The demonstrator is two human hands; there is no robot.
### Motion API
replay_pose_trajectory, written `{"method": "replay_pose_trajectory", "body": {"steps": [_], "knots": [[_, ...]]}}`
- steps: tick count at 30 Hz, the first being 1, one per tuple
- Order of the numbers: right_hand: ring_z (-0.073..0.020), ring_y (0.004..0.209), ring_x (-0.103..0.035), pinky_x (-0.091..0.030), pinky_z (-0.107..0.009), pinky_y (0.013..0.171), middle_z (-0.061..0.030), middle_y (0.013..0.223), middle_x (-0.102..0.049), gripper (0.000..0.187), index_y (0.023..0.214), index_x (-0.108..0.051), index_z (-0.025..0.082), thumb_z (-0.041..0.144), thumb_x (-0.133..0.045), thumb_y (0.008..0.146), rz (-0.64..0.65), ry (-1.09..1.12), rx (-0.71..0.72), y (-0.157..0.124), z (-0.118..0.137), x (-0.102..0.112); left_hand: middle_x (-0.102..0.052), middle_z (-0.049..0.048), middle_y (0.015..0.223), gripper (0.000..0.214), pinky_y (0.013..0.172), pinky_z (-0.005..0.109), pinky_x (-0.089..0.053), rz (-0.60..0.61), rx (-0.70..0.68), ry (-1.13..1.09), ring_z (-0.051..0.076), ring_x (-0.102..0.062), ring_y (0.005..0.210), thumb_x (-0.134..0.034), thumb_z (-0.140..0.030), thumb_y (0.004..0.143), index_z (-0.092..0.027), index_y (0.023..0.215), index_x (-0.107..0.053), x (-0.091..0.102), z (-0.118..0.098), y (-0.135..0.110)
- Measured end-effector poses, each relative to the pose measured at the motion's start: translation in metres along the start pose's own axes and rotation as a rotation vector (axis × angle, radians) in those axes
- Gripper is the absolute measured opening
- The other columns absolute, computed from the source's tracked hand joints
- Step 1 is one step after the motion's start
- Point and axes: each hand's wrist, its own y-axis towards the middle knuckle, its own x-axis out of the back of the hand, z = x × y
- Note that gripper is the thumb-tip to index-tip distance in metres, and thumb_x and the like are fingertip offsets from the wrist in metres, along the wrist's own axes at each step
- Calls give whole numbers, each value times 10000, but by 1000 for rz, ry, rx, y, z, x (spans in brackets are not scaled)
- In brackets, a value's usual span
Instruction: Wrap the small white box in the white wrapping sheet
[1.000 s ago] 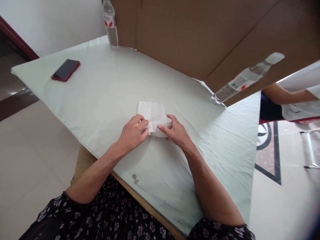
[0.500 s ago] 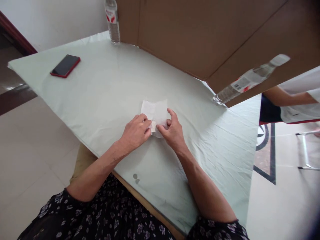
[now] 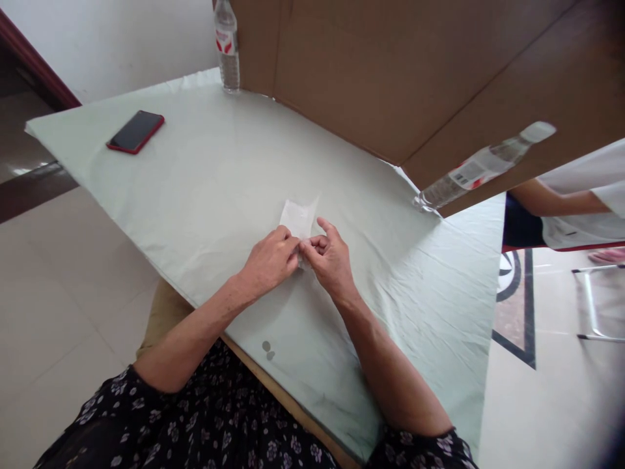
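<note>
A thin white sheet, like tissue paper [image 3: 297,218], lies on the cloth-covered table, its right side raised and folding inward. My left hand [image 3: 276,254] is closed with its fingertips pinching the sheet's near part from the left. Opposite it, my right hand [image 3: 328,255] pinches the same part between thumb and curled fingers, while its index finger points up and away. The fingertips of both hands nearly meet. Whether something small is wrapped in the sheet is hidden by my fingers.
A phone in a red case [image 3: 135,132] lies at far left. A water bottle [image 3: 227,52] stands at the back and another bottle [image 3: 483,168] at right, both against a large cardboard panel [image 3: 342,71]. Dark round spots [image 3: 268,350] mark the near cloth. A person's arm [image 3: 551,198] shows at right.
My right hand has moved left to meet my left hand, bringing the sheet's right side inward. The small folded strip between my hands is now covered by my fingers. The view has shifted slightly.
</note>
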Motion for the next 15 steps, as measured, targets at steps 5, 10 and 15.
{"method": "replay_pose_trajectory", "body": {"steps": [5, 10, 15], "knots": [[-164, 729, -670, -544, -320, 657, -101, 1070, -754, 744, 1517, -379, 142, 447, -591, 872, 77, 48, -33, -11, 6, 5, -634, 110, 1103, 345, 779, 327, -530, -11, 56, -96, 223, -636, 973, -535, -112, 873, -152, 1202, -632, 1, 1, 0], [-165, 720, -673, -566, -357, 715, -121, 1186, -751, 629, 1497, -413, 183, 282, -514, 884, 183, -105, 78, -14, 13, 10, -657, 89, 1103, 555, 767, 312, -545, -101, 71, -341, 149, -614, 790, -569, -121, 799, -158, 1353, -539, -5, 11, -3], [-222, 834, -713, -564, -425, 821, -116, 1231, -743, 682, 1531, -372, 201, 152, -479, 859, 239, -423, 215, -11, 19, 13, -657, 88, 1130, 449, 706, 291, -549, -168, 189, -503, 96, -559, 663, -652, -218, 787, -154, 1227, -591, -8, 8, -2]]}}
